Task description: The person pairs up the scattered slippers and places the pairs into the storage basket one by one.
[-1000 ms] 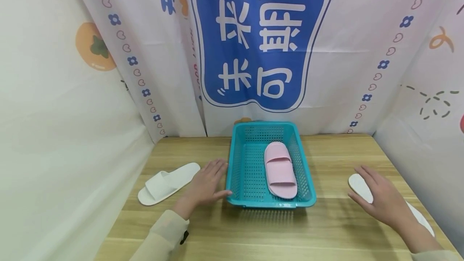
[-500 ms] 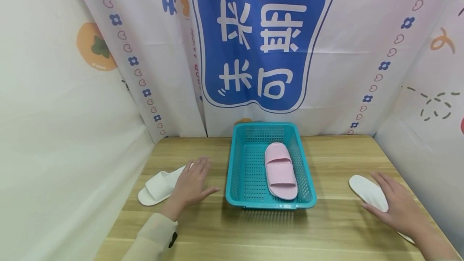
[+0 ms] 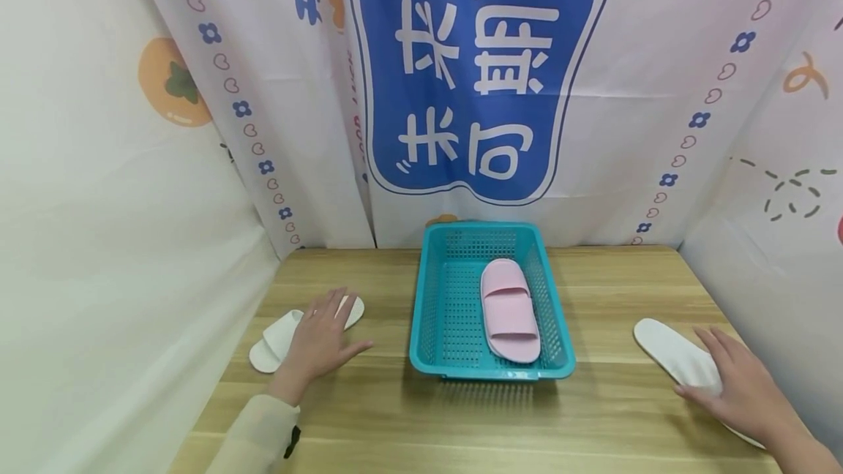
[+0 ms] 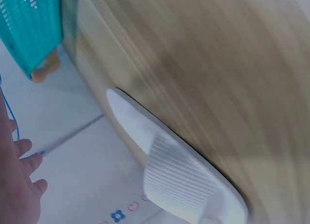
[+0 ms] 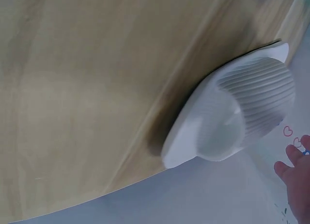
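On the left of the wooden table lies a white slipper [image 3: 281, 335] with a ribbed strap, plain to see in the left wrist view [image 4: 177, 178]. My left hand [image 3: 319, 342] is over it in the head view, fingers spread and holding nothing, hiding its middle. At the right side my right hand [image 3: 744, 386] overlaps a second white slipper [image 3: 675, 350], thumb apart from the fingers. The right wrist view shows that slipper's ribbed strap [image 5: 264, 91] with no fingers around it. Between the hands, a pink slipper [image 3: 510, 313] rests in a teal basket [image 3: 490, 372].
The basket stands at the table's back middle, with the pink slipper along its right side. A printed cloth [image 3: 316, 167] hangs behind the wooden table [image 3: 487, 434], and pale cloth walls flank it left and right.
My left hand has moved left from beside the basket to over the left slipper. My right hand has shifted right and slightly down, uncovering more of the right slipper's far end. Basket and slippers stay put.
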The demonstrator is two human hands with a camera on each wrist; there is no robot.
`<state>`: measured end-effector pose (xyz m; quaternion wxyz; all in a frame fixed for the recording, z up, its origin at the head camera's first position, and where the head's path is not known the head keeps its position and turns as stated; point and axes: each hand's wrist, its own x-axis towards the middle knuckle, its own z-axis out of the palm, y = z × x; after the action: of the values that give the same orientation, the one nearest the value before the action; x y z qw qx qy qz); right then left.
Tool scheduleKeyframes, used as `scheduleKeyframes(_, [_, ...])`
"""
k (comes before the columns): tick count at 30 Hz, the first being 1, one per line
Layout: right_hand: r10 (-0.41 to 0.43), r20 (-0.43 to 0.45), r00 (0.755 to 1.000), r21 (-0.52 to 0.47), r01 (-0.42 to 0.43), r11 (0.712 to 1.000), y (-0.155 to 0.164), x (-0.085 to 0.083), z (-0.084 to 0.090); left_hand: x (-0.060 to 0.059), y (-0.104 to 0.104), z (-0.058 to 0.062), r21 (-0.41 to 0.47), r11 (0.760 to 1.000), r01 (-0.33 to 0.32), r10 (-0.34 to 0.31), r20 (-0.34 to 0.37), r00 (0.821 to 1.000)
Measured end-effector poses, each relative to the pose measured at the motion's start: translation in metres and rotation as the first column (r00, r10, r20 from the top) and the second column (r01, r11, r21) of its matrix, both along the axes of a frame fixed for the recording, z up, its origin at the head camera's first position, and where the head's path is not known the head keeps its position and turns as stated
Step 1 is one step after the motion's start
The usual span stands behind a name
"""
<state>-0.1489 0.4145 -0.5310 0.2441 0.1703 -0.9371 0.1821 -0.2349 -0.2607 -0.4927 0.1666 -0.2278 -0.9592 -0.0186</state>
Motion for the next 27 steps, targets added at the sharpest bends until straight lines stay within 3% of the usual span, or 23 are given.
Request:
scheduleKeyframes(8, [-0.029,0.061,0.998,0.004,0.029,1.000,0.008,0.005,-0.006,-0.003,-0.026,-0.010,0.043,0.998,-0.039,0.042,-0.053,0.998])
scheduleKeyframes(16, [-0.049,0.060,0.997,0.011,0.048,0.999,0.016,0.008,-0.016,-0.007,-0.047,-0.020,0.104,0.989,-0.104,0.106,-0.013,0.994])
scheduleKeyframes(23, [-0.108,0.099,0.989,0.032,0.105,0.994,0.021,0.014,-0.022,-0.013,-0.064,-0.031,0.174,0.979,-0.103,0.113,-0.051,0.992])
scheduleKeyframes(27, [-0.129,0.112,0.985,0.049,0.124,0.991,0.024,0.017,-0.026,-0.015,-0.073,-0.035,0.159,0.974,-0.163,0.166,-0.008,0.986])
